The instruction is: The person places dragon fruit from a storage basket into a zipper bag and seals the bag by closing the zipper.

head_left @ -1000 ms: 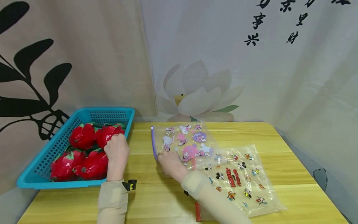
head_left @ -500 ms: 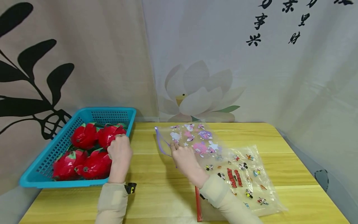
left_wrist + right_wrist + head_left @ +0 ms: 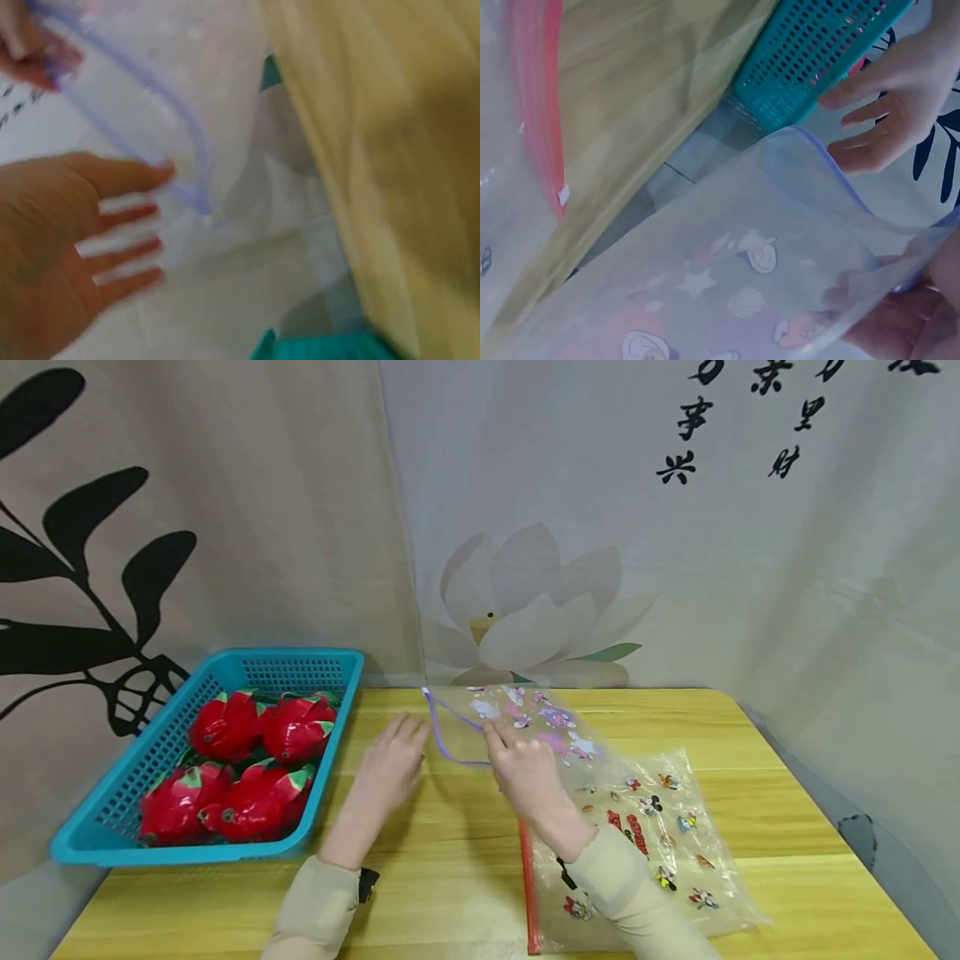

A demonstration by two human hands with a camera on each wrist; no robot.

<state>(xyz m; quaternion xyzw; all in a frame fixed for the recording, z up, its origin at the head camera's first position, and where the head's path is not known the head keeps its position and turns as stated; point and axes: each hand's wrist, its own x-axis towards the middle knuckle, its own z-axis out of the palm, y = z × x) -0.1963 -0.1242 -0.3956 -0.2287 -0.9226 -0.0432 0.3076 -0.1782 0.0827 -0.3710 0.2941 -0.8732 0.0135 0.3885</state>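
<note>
Wooden tabletop (image 3: 435, 893) fronts printed cloth (image 3: 585, 460), the left hand (image 3: 392, 762) outspread, the right hand (image 3: 527, 775) pinching a purple-edged bag (image 3: 551, 718).

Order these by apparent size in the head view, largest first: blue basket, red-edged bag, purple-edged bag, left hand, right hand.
1. Blue basket
2. Red-edged bag
3. Purple-edged bag
4. Left hand and right hand: too alike to rank

Pale curtain (image 3: 300, 527), black leaf print (image 3: 90, 508), faint lotus (image 3: 534, 631), wood-grain table (image 3: 435, 877)
</note>
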